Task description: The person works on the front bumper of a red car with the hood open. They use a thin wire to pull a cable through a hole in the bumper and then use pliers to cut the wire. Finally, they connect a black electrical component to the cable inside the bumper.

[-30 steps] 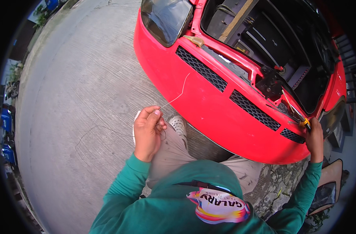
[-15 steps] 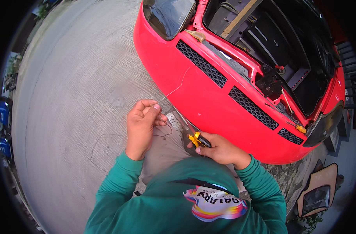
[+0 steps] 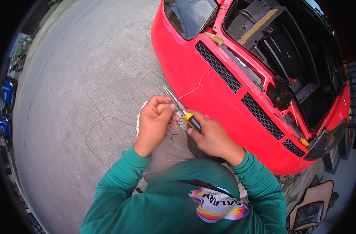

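On the near side of the red bumper (image 3: 221,113), a thin wire (image 3: 189,93) is pinched in the left hand (image 3: 157,119), one end bent away to the far right; a yellow-and-black tool (image 3: 192,121) is grasped in the right hand (image 3: 213,137), its metal nose held beside the left fingertips; whether the wire is touched by it cannot be told.
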A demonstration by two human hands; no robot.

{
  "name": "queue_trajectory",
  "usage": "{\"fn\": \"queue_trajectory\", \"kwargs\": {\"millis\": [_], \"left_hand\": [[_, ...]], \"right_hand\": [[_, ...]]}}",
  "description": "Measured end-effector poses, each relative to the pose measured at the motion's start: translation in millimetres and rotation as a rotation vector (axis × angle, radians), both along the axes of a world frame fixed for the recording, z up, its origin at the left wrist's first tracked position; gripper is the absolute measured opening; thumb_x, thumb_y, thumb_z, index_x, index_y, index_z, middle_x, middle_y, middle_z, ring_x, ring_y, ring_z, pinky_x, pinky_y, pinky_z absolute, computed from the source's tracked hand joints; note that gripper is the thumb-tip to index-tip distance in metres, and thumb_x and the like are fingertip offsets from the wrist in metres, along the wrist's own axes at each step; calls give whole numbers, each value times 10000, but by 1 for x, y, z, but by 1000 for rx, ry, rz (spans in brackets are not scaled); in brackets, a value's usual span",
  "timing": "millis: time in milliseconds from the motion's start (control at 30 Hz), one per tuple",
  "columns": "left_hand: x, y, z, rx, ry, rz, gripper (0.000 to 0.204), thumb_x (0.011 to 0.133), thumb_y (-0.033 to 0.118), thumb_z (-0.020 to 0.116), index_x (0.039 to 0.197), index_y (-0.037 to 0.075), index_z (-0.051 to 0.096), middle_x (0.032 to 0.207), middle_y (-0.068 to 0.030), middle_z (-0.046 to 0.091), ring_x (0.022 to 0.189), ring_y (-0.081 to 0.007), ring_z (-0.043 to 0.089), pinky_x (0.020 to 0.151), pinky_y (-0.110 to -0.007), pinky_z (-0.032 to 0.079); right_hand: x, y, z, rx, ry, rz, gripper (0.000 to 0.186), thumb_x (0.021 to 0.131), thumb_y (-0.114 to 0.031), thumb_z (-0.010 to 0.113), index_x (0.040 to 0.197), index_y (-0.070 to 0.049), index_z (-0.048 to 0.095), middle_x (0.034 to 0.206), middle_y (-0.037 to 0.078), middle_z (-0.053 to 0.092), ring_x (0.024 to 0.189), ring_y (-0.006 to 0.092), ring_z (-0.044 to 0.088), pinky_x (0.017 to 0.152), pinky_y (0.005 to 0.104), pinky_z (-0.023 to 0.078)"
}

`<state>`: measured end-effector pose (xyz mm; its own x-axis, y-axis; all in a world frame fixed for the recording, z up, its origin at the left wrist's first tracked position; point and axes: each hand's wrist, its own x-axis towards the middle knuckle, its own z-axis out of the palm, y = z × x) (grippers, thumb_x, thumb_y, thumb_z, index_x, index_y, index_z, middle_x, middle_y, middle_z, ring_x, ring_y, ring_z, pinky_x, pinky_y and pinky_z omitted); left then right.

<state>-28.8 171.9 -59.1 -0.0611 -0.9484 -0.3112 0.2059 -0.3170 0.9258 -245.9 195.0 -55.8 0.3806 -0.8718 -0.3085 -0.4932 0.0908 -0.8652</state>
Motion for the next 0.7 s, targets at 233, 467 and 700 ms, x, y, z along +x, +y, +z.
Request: {"fn": "queue_trajectory", "kwargs": {"millis": [233,467,700], "left_hand": [[1,6,1,52,66,59,141,1082,10,659,1213,13,609,954,-68,747,801,-136,720,715,-279,584],[9,6,3,140,95,78,120,1092,25,666,1202,19,619,972,-74,751,808,-133,708,743,-288,586],[13,4,1,51,72,46,189,1091,2,677,1253,10,580,957,-99,753,824,-156,717,766,-296,582]], "right_hand": [[25,-6,1,-348,217,-26,640,987,-100,715,1577,51,516,1249,312,726,1167,493,710,976,548,566],[31,-5,-19,-451,177,-9,667,935,-36,678,1575,61,514,1228,268,663,1178,453,670,986,561,540],[32,-9,-30,-390,12,-40,610,957,-23,714,1535,32,527,1262,282,635,1171,503,665,950,547,561]]}}
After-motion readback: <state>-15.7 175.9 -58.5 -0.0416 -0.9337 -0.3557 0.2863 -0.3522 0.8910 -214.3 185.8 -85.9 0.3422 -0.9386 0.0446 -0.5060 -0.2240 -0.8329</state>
